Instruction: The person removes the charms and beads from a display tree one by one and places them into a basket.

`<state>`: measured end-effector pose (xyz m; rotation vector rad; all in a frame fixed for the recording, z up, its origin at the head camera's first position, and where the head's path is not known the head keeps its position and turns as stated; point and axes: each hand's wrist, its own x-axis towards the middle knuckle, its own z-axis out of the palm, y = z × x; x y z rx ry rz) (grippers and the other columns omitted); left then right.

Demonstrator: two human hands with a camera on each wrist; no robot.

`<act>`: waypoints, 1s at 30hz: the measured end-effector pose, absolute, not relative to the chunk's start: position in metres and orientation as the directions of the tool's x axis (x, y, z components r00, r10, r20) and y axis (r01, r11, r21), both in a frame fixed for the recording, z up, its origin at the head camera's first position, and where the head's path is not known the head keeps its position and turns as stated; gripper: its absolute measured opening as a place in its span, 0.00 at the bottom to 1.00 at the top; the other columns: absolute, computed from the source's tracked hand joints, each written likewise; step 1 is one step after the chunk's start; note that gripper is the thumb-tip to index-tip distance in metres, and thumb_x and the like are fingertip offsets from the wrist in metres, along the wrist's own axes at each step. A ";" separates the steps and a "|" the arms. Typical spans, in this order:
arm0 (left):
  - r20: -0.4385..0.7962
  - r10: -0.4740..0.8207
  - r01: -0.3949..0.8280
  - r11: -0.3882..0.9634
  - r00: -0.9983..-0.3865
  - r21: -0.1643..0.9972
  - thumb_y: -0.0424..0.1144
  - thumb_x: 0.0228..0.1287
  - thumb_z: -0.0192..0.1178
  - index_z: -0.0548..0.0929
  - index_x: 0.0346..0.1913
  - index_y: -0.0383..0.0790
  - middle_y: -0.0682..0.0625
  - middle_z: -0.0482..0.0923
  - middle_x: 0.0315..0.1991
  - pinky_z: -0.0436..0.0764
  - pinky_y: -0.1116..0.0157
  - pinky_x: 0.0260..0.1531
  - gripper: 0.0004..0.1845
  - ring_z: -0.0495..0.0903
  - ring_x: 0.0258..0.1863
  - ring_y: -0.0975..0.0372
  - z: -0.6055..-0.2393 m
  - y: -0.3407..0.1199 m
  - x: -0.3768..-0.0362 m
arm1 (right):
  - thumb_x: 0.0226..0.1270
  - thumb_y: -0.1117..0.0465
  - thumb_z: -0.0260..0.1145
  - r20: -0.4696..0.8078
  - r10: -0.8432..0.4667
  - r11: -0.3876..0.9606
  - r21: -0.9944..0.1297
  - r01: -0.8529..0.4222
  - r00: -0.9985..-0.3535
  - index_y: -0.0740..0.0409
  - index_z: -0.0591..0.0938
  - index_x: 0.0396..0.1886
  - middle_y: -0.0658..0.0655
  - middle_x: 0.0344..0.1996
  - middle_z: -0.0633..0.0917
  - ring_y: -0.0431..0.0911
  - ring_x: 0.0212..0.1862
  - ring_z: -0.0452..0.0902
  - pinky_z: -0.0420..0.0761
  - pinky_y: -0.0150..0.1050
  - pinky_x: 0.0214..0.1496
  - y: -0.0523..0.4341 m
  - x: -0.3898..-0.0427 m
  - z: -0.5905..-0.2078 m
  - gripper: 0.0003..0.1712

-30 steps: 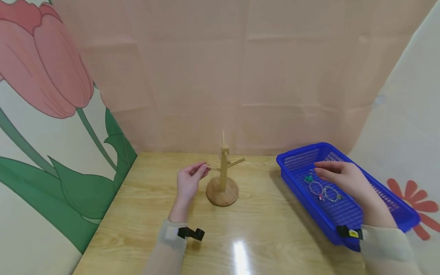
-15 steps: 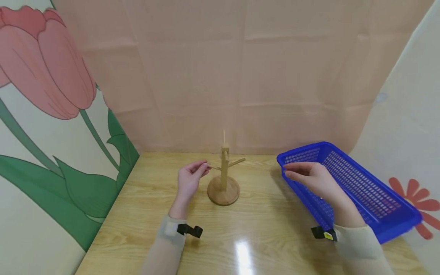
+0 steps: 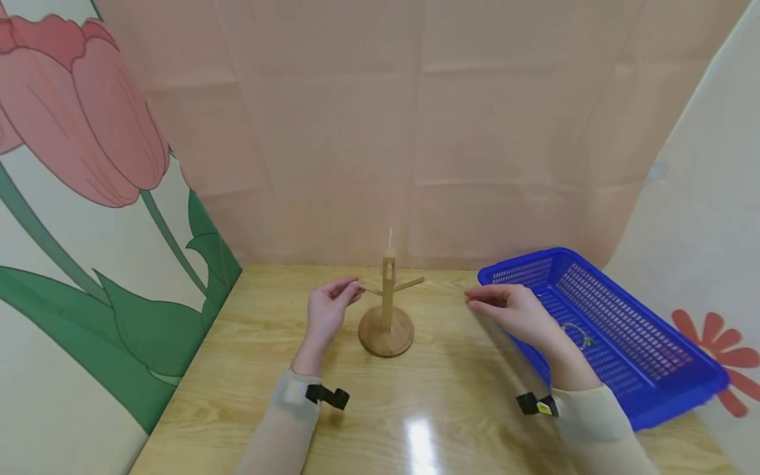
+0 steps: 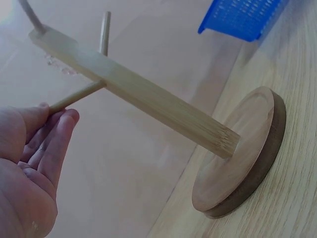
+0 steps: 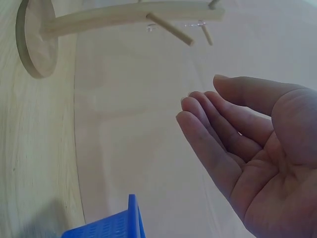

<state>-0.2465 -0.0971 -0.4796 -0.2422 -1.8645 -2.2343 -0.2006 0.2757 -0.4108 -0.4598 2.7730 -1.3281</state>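
A wooden peg stand (image 3: 387,303) with a round base stands upright on the table. My left hand (image 3: 326,313) pinches the tip of its left peg (image 4: 79,95) between thumb and fingers. Behind the post, a clear beaded bracelet (image 4: 60,64) hangs near the top, partly hidden. My right hand (image 3: 516,313) is in the air by the left rim of the blue basket (image 3: 629,316). Its thumb and fingers are apart in the right wrist view, with nothing between them. Inside the basket lies a beaded bracelet (image 3: 574,334); my right forearm covers part of the basket.
The wood-grain table (image 3: 237,396) meets a pinkish cloth backdrop (image 3: 332,132) just behind the stand. A tulip-printed panel (image 3: 107,231) borders the left, and a pale panel with a red flower (image 3: 709,349) borders the right beside the basket.
My right hand has moved left, from above the bracelets in the basket to its left rim. The left hand stays on the peg.
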 end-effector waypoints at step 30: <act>0.264 -0.144 0.290 -0.208 -0.954 0.934 0.29 0.74 0.69 0.88 0.53 0.23 0.26 0.87 0.48 0.92 0.62 0.48 0.11 0.92 0.41 0.58 -0.484 -0.092 -0.259 | 0.79 0.52 0.71 0.083 -0.305 0.566 -0.785 -0.251 -0.949 0.56 0.89 0.59 0.55 0.52 0.91 0.48 0.52 0.88 0.88 0.32 0.48 0.265 -0.201 -0.409 0.18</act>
